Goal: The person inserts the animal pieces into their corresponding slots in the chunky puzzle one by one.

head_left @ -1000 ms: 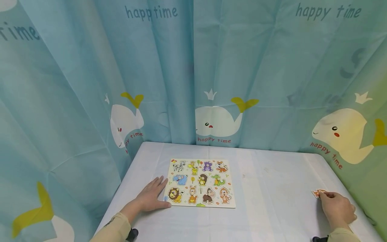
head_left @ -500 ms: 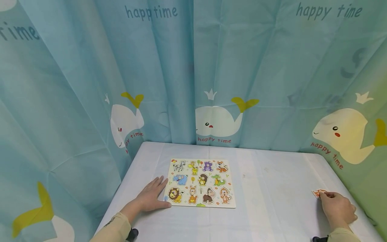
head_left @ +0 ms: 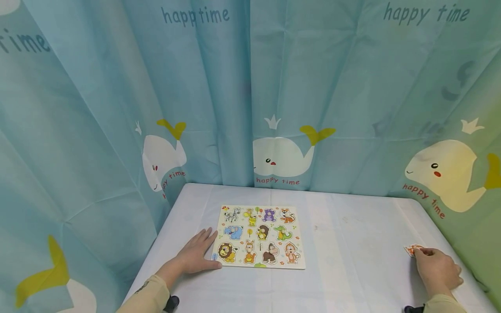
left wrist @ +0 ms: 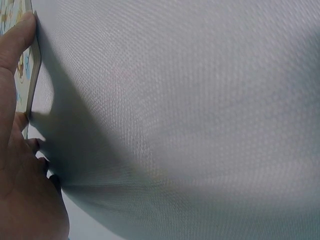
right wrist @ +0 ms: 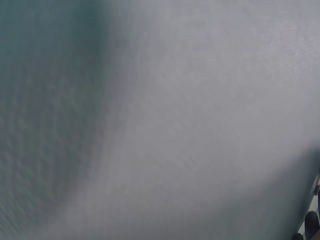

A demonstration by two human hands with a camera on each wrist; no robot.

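A flat animal puzzle board (head_left: 293, 267) lies on the left half of the table. Its colourful pieces include a lion (head_left: 226, 252), an elephant (head_left: 233, 232) and a crocodile (head_left: 282, 233). My left hand (head_left: 195, 254) rests beside the board with fingers spread, touching its left edge; the thumb lies at the near left corner. In the left wrist view, the left thumb (left wrist: 19, 40) presses on the board's edge (left wrist: 36, 65). Far to the right, my right hand (head_left: 438, 268) pinches a small orange-and-white puzzle piece (head_left: 411, 249), partly hidden by the fingers. Only dark fingertips (right wrist: 312, 221) show in the right wrist view.
A white cloth covers the table (head_left: 348, 261). Light blue curtains (head_left: 219, 95) with whale prints hang behind it and on both sides, close to its edges. The right hand is near the table's right edge.
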